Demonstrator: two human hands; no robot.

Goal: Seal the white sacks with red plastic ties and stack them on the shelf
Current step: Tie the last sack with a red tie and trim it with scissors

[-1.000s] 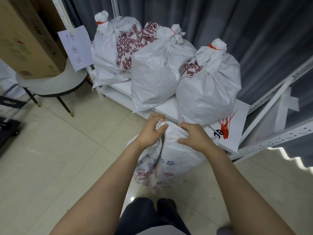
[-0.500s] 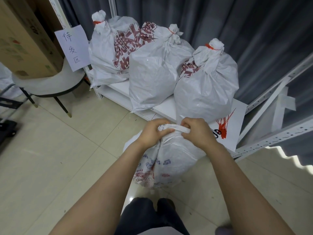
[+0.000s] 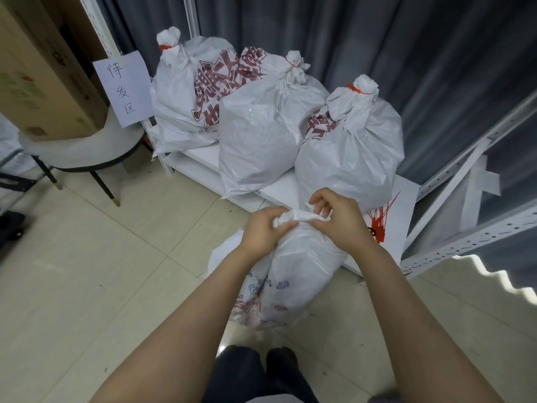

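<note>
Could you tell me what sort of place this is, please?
Probably a storeroom or dispatch area: tied white plastic sacks on a low white metal shelf, a handwritten paper sign, and a large cardboard box.

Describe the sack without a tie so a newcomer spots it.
Find the low white shelf holding three tied sacks before the grey curtain. On the floor in front stands a fourth sack, neck held by left hand and right hand. Unlike the others, it has no red tie.
</note>
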